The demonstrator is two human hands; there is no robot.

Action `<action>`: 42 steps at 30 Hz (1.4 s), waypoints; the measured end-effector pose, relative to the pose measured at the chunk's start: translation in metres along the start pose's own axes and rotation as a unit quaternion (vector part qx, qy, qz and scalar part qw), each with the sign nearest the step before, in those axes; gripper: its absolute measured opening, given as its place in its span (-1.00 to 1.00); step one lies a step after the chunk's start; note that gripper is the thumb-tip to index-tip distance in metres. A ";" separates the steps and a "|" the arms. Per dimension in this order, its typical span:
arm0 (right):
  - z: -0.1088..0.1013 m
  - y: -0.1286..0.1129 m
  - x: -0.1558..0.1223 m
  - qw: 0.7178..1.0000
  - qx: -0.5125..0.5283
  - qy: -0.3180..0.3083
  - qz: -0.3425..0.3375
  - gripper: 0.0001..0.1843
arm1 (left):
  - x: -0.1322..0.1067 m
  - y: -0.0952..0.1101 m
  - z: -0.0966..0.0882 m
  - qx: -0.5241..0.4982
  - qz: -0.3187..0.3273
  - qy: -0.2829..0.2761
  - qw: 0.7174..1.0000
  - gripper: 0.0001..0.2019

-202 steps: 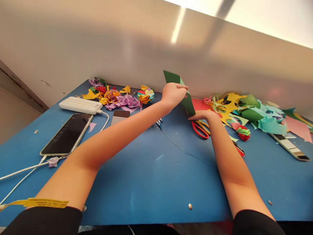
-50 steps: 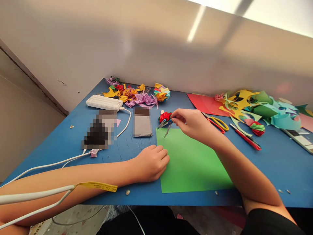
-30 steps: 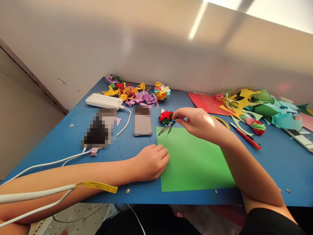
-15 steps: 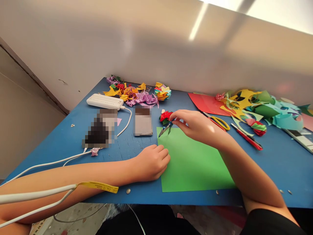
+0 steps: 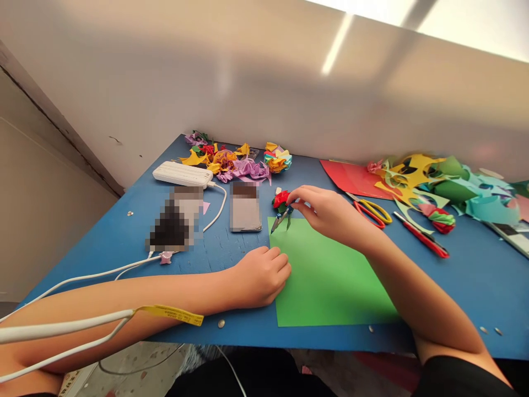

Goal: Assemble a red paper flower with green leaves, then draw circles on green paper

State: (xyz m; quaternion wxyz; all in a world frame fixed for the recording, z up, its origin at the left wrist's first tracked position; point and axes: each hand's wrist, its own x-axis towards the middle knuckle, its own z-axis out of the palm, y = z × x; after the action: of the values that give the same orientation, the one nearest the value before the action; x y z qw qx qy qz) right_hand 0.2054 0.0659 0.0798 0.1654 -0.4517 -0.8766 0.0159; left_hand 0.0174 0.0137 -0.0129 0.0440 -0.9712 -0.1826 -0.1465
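Note:
A sheet of green paper (image 5: 330, 275) lies flat near the table's front edge. My left hand (image 5: 264, 275) rests on its left edge with the fingers curled under; whatever they may hold is hidden. Above the sheet's upper left corner, my right hand (image 5: 316, 207) pinches the top of a drawing compass (image 5: 279, 221), whose legs point down, slightly spread. One leg's tip is at or just above the paper near that corner; contact is unclear. Right behind the compass sits a red paper flower (image 5: 281, 199) with dark green below it, partly covered by my fingers.
Crumpled paper flowers (image 5: 225, 161) line the table's back left. A white power bank (image 5: 182, 174), cables and a phone (image 5: 245, 208) stand left of the sheet. To the right are scissors (image 5: 374, 212), a red-handled cutter (image 5: 421, 234), red paper (image 5: 355, 179) and cut scraps (image 5: 471, 190).
The whole view has shifted slightly, so everything appears a little further right. Both hands keep nearly the same pose, and the compass stays by the paper's corner.

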 end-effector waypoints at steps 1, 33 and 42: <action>0.000 0.000 0.000 1.000 -0.004 0.003 0.002 -0.83 | 0.000 0.000 0.000 0.002 0.000 -0.001 1.000 -0.87; -0.010 0.006 0.002 0.996 0.057 -0.051 -0.037 -0.76 | 0.000 0.000 0.001 0.014 0.005 0.007 1.000 -0.88; 0.000 0.001 0.003 0.999 0.016 -0.027 -0.009 -0.77 | -0.001 0.001 0.001 0.034 0.030 0.022 0.999 -0.85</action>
State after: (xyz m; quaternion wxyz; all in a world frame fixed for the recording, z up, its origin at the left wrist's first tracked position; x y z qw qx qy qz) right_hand 0.2044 0.0691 0.0804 0.1489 -0.4405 -0.8844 0.0402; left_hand 0.0171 0.0124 -0.0148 0.0855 -0.9707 -0.1572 -0.1601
